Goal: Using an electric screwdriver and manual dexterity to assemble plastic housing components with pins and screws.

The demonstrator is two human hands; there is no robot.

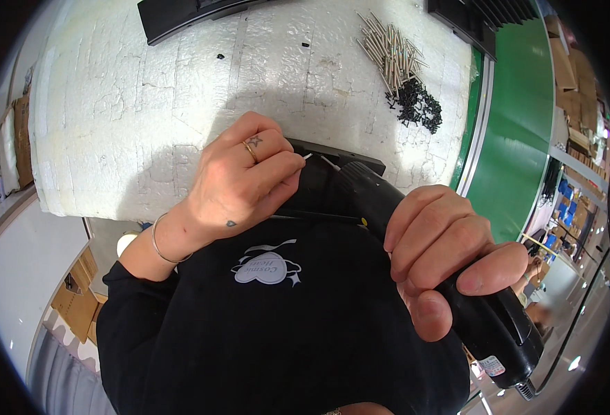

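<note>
The left forearm is reaching in from the lower left, a thin bracelet circling its wrist, and the left hand is bending in front of the chest with its back facing up. Its fingers are curling inward, the gap between the tips closing narrowly on a slim pale pin, only the end of which is showing. The right hand is wrapping its fingers around the body of a black power screwdriver, which is slanting toward the upper left. The driver's bit is pointing at the pin, near it but apart. Both are sitting over a long black part, lying at the near edge of a white padded surface; whether the left hand is touching that part, I cannot tell. Silvery pins and black screws are lying heaped beyond, toward the right
</note>
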